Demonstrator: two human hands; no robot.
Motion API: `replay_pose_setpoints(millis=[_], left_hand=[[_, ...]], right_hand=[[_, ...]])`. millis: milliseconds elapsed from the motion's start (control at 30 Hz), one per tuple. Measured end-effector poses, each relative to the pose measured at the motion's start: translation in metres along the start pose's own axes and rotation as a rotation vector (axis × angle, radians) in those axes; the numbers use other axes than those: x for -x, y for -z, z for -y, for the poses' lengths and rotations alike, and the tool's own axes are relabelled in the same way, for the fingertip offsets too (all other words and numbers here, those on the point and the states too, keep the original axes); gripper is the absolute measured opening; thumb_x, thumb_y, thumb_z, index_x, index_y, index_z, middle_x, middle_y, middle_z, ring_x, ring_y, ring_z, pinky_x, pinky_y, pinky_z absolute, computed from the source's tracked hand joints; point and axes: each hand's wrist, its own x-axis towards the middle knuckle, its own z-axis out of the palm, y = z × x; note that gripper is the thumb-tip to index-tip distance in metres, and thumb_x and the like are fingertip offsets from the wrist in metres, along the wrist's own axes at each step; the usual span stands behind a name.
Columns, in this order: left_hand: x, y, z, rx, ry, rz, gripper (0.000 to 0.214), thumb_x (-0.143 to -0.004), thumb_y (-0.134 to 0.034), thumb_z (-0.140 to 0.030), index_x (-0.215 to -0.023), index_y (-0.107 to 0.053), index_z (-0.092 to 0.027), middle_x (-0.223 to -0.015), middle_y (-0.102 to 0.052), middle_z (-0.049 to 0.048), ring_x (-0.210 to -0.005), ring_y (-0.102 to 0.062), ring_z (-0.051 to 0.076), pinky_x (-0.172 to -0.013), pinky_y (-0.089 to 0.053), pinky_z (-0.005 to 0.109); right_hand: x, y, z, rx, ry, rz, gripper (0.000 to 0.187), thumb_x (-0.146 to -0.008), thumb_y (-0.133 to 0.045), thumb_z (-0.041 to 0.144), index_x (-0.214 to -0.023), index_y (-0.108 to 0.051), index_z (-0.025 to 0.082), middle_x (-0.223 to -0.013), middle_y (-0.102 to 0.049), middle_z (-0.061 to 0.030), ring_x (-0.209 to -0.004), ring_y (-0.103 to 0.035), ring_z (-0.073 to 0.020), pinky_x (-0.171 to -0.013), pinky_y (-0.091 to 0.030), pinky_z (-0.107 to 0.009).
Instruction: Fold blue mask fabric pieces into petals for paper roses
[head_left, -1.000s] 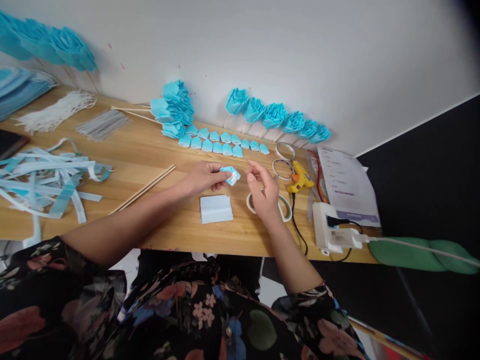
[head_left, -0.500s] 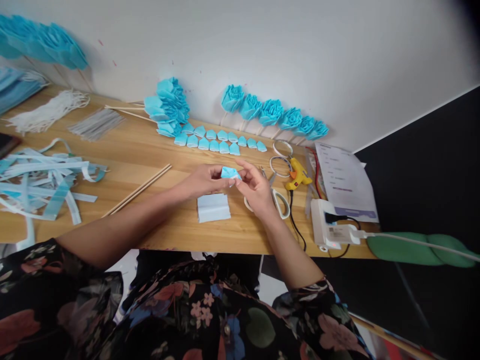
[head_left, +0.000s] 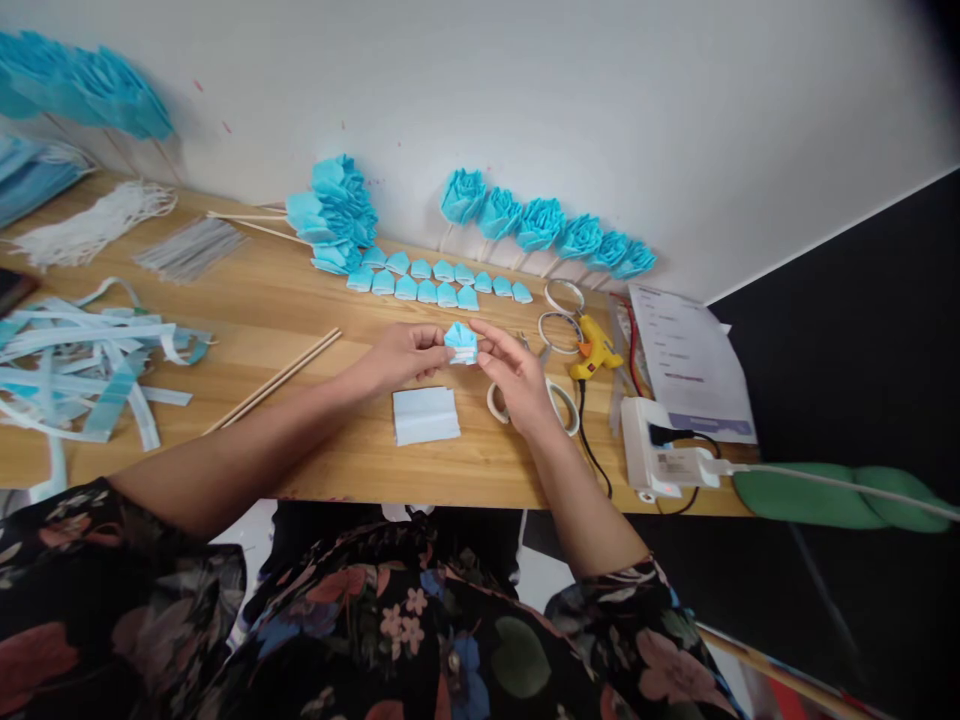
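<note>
Both hands meet over the middle of the wooden table (head_left: 315, 310). My left hand (head_left: 401, 357) pinches a small folded light-blue paper petal (head_left: 460, 343) from the left. My right hand (head_left: 516, 375) holds the same petal from the right with thumb and fingertips. Just below them a small stack of pale blue paper pieces (head_left: 425, 415) lies flat. Beyond the hands, several finished folded petals (head_left: 439, 284) lie in two rows.
Blue paper roses (head_left: 544, 228) on sticks lean against the wall. A yellow glue gun (head_left: 594, 349), tape rings (head_left: 564, 313), scissors (head_left: 556, 402), a white power strip (head_left: 660, 450) and a printed sheet (head_left: 686, 360) sit right. Wooden sticks (head_left: 277, 378) and paper strips (head_left: 82, 360) lie left.
My right hand came in from the right and took hold of the petal that my left hand held alone. The petal now stands more upright between both hands.
</note>
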Motion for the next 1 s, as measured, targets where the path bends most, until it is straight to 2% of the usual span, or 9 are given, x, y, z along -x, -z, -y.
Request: replay_pose_setpoints(millis=[133, 333, 467, 567, 667, 700, 767, 833, 1000], left_hand=[[0.000, 0.001, 0.001, -0.084, 0.016, 0.033, 0.024, -0.077, -0.067, -0.032, -0.065, -0.051, -0.019, -0.055, -0.046, -0.0043, -0.050, -0.037, 0.008, -0.050, -0.027, 0.023], [-0.001, 0.003, -0.001, -0.063, -0.047, -0.038, 0.028, -0.079, -0.067, -0.045, -0.076, -0.062, -0.018, -0.062, -0.056, -0.0013, -0.057, -0.050, 0.011, -0.056, -0.040, 0.023], [0.000, 0.001, 0.000, -0.070, -0.005, -0.022, 0.035, -0.075, -0.072, -0.051, -0.080, -0.065, -0.018, -0.067, -0.062, -0.0002, -0.059, -0.054, 0.011, -0.058, -0.042, 0.024], [-0.002, 0.002, 0.006, -0.078, 0.001, -0.081, 0.036, -0.073, -0.074, -0.052, -0.077, -0.064, -0.018, -0.066, -0.062, 0.0001, -0.058, -0.053, 0.011, -0.057, -0.041, 0.024], [-0.004, 0.004, 0.011, -0.062, -0.037, -0.110, 0.037, -0.075, -0.072, -0.053, -0.072, -0.063, -0.018, -0.063, -0.060, -0.0004, -0.056, -0.051, 0.011, -0.055, -0.041, 0.023], [-0.004, 0.004, 0.011, -0.057, -0.043, -0.108, 0.037, -0.075, -0.072, -0.053, -0.072, -0.062, -0.018, -0.062, -0.059, -0.0006, -0.055, -0.050, 0.010, -0.055, -0.040, 0.023], [-0.004, 0.004, 0.010, -0.053, -0.049, -0.102, 0.037, -0.074, -0.071, -0.053, -0.070, -0.062, -0.018, -0.061, -0.058, -0.0010, -0.054, -0.049, 0.010, -0.054, -0.040, 0.023], [-0.003, 0.003, 0.007, -0.051, -0.050, -0.100, 0.037, -0.074, -0.071, -0.053, -0.069, -0.062, -0.017, -0.060, -0.057, -0.0014, -0.053, -0.049, 0.010, -0.053, -0.040, 0.023], [-0.001, 0.002, 0.001, -0.055, -0.042, -0.110, 0.038, -0.074, -0.070, -0.054, -0.067, -0.061, -0.017, -0.059, -0.058, -0.0009, -0.053, -0.050, 0.009, -0.053, -0.039, 0.022]], right_hand=[[0.000, 0.000, 0.000, -0.003, -0.039, 0.009, 0.040, -0.086, -0.064, 0.041, -0.124, -0.066, 0.027, -0.096, -0.071, -0.0021, -0.089, -0.067, -0.0185, -0.083, -0.057, -0.036], [0.002, -0.007, -0.003, -0.044, -0.041, 0.062, 0.048, -0.083, -0.066, 0.033, -0.130, -0.061, 0.026, -0.092, -0.070, -0.0005, -0.083, -0.065, -0.0162, -0.079, -0.056, -0.032], [0.002, -0.008, -0.003, 0.032, -0.009, 0.066, 0.052, -0.083, -0.066, 0.032, -0.134, -0.058, 0.027, -0.087, -0.069, 0.0019, -0.076, -0.062, -0.0134, -0.077, -0.054, -0.029], [-0.004, 0.012, -0.003, 0.086, -0.007, -0.011, 0.046, -0.083, -0.066, 0.037, -0.128, -0.063, 0.024, -0.089, -0.071, 0.0001, -0.080, -0.064, -0.0146, -0.079, -0.054, -0.031], [-0.011, 0.050, -0.004, 0.292, -0.050, -0.276, 0.035, -0.089, -0.056, 0.037, -0.117, -0.068, 0.022, -0.091, -0.073, -0.0028, -0.077, -0.066, -0.0164, -0.074, -0.054, -0.032], [-0.013, 0.063, -0.006, 0.414, -0.058, -0.318, 0.031, -0.088, -0.055, 0.034, -0.112, -0.070, 0.021, -0.092, -0.074, -0.0040, -0.079, -0.066, -0.0175, -0.076, -0.054, -0.033], [-0.016, 0.081, -0.010, 0.664, -0.105, -0.299, 0.023, -0.086, -0.058, 0.027, -0.101, -0.074, 0.020, -0.091, -0.075, -0.0052, -0.083, -0.068, -0.0202, -0.080, -0.052, -0.035], [-0.017, 0.089, -0.016, 0.791, -0.155, -0.251, 0.019, -0.085, -0.060, 0.025, -0.096, -0.075, 0.020, -0.088, -0.076, -0.0060, -0.083, -0.069, -0.0222, -0.079, -0.052, -0.037], [-0.022, 0.078, -0.029, 0.770, -0.164, -0.209, 0.013, -0.085, -0.062, 0.026, -0.090, -0.074, 0.021, -0.086, -0.077, -0.0050, -0.081, -0.070, -0.0218, -0.075, -0.051, -0.035]])
